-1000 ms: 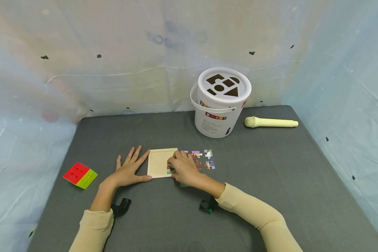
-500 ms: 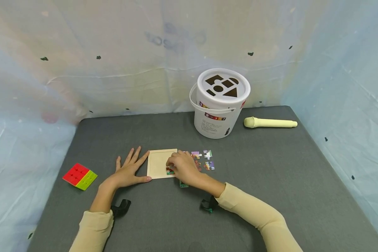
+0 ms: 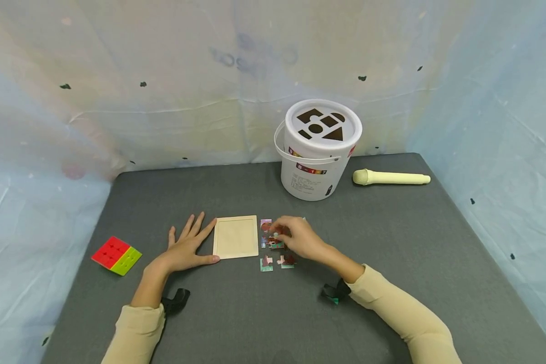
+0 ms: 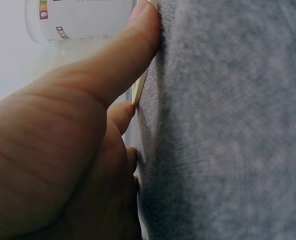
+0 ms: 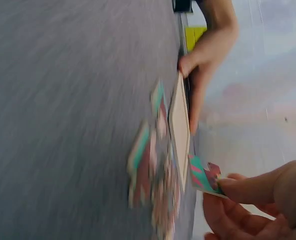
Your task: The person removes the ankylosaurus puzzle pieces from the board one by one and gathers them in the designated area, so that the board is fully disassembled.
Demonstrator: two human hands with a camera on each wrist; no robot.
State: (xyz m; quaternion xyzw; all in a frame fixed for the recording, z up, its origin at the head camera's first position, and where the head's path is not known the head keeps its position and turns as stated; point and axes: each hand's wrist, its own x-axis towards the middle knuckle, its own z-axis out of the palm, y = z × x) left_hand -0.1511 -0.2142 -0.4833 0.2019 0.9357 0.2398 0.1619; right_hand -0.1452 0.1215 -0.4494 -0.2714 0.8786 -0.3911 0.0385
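A shallow square wooden puzzle tray (image 3: 235, 237) lies on the table with a bare inside. My left hand (image 3: 182, 251) rests flat with spread fingers; its thumb and index fingertip touch the tray's left edge. My right hand (image 3: 305, 240) is above the loose jigsaw pieces right of the tray. In the right wrist view, its thumb and finger pinch one green and dark red jigsaw piece (image 5: 201, 174), raised off the table. Other pieces, such as a green-edged piece (image 3: 266, 264) and a dark red piece (image 3: 286, 261), lie below; the right hand partly hides several.
A white bucket (image 3: 307, 179) with shape holes in its lid stands behind the pieces. A pale yellow toy microphone (image 3: 391, 177) lies at the back right. A red and yellow puzzle cube (image 3: 116, 255) sits left of the left hand. Plastic sheeting (image 3: 164, 126) surrounds the grey table.
My right hand has moved right from the tray's lower right corner, where a jigsaw piece was, and that piece is out of the tray. The left hand stays put.
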